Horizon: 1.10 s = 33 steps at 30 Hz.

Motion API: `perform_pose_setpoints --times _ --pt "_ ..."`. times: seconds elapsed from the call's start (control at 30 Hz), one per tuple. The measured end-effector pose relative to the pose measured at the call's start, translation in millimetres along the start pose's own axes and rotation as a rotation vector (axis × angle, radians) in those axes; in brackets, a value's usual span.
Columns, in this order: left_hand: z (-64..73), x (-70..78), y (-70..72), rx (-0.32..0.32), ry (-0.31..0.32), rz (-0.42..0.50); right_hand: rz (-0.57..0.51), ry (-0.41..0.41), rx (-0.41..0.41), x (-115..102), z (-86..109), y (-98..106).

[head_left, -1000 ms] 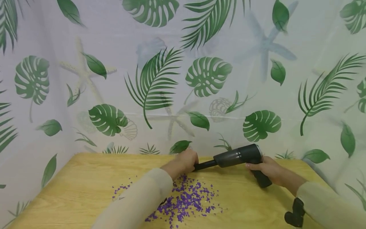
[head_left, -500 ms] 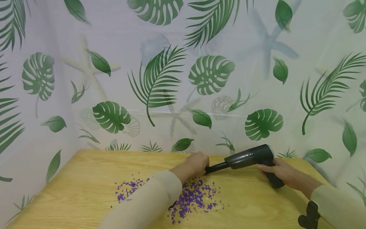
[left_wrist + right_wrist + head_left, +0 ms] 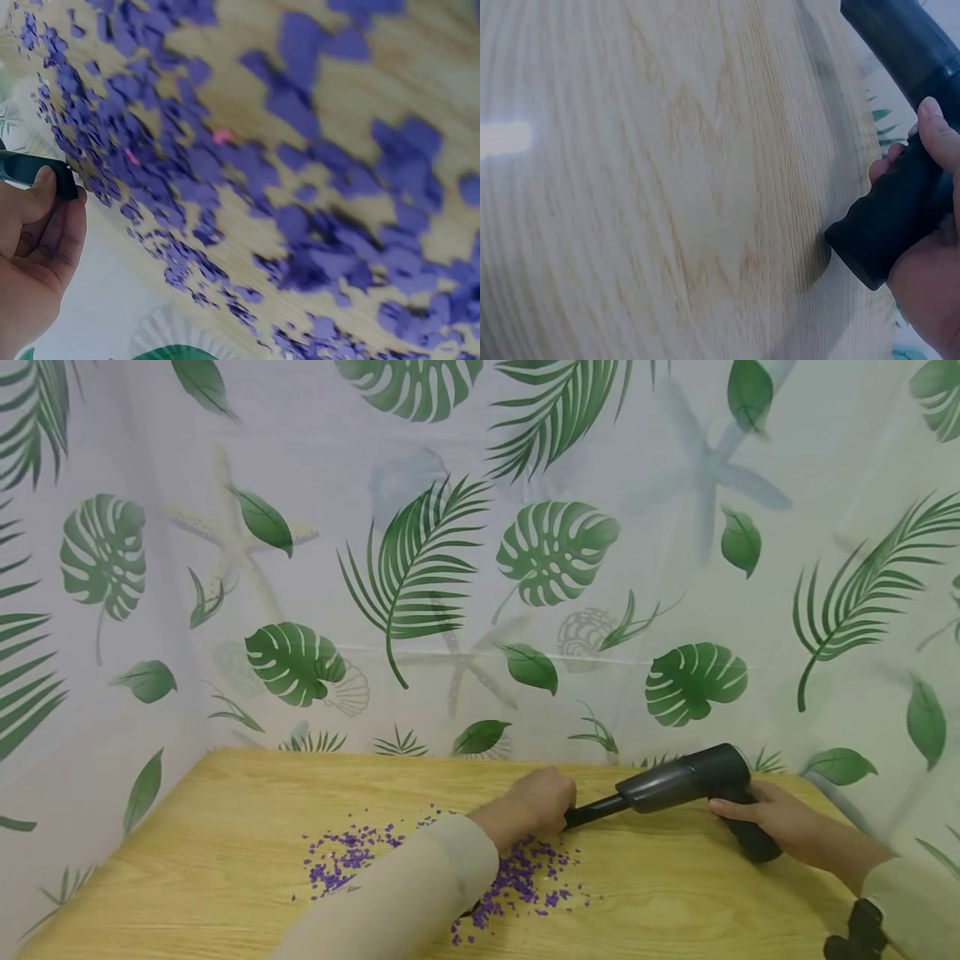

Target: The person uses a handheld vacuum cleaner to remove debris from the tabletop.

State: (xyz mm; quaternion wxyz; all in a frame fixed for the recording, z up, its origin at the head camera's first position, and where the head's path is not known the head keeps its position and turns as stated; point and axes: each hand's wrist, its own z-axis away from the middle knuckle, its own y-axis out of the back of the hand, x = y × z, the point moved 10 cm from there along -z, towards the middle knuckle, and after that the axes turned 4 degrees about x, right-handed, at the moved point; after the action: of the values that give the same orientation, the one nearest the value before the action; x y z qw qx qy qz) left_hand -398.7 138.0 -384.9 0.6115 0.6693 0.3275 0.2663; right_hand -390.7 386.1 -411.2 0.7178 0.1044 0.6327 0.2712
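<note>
A black handheld vacuum cleaner [image 3: 682, 781] slants over the far right part of the wooden table [image 3: 675, 893]. My right hand [image 3: 791, 822] grips its handle [image 3: 892, 214], thumb up near the body. At the other end, my left hand [image 3: 540, 802] holds the narrow nozzle [image 3: 37, 169] between thumb and fingers, its tip close to the tabletop. Purple scraps [image 3: 517, 877] lie scattered below and left of that hand, a couple of pink bits [image 3: 223, 136] among them. In the head view, my left forearm hides part of the scatter.
A second patch of purple scraps [image 3: 341, 860] lies left of my left sleeve [image 3: 405, 885]. Behind the table's far edge hangs a leaf-printed curtain [image 3: 442, 693]. A black strap mount [image 3: 858, 931] sits at my right sleeve.
Both hands and the vacuum cleaner have moved to the right. More of the left patch of scraps shows past my left sleeve. The head view has shifted slightly.
</note>
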Motion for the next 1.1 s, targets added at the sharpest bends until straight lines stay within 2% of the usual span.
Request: perform_pose_setpoints --times 0.17,0.3,0.47,0.73,0.9,1.03,1.1 --pt "-0.5 9.1 0.2 -0.005 -0.012 0.028 0.015 -0.044 -0.015 8.9 6.0 4.9" --pt "-1.3 15.7 -0.4 -0.016 -0.021 0.037 -0.002 -0.037 -0.024 12.8 11.1 8.5" --pt "-0.6 21.8 1.2 0.003 -0.056 0.022 -0.015 -0.041 -0.069 14.8 16.0 8.8" --pt "6.9 25.1 0.2 -0.018 -0.044 0.074 0.088 0.002 -0.127 6.3 21.1 2.2" --pt "11.6 26.9 -0.5 -0.025 -0.063 0.138 0.157 -0.035 -0.108 6.6 25.2 2.3" --pt "11.3 24.5 -0.3 -0.029 -0.056 0.189 0.157 -0.041 -0.127 4.5 27.8 1.4" --pt "10.7 23.4 -1.1 -0.046 -0.049 0.209 0.154 -0.016 -0.135 0.4 28.3 1.3"
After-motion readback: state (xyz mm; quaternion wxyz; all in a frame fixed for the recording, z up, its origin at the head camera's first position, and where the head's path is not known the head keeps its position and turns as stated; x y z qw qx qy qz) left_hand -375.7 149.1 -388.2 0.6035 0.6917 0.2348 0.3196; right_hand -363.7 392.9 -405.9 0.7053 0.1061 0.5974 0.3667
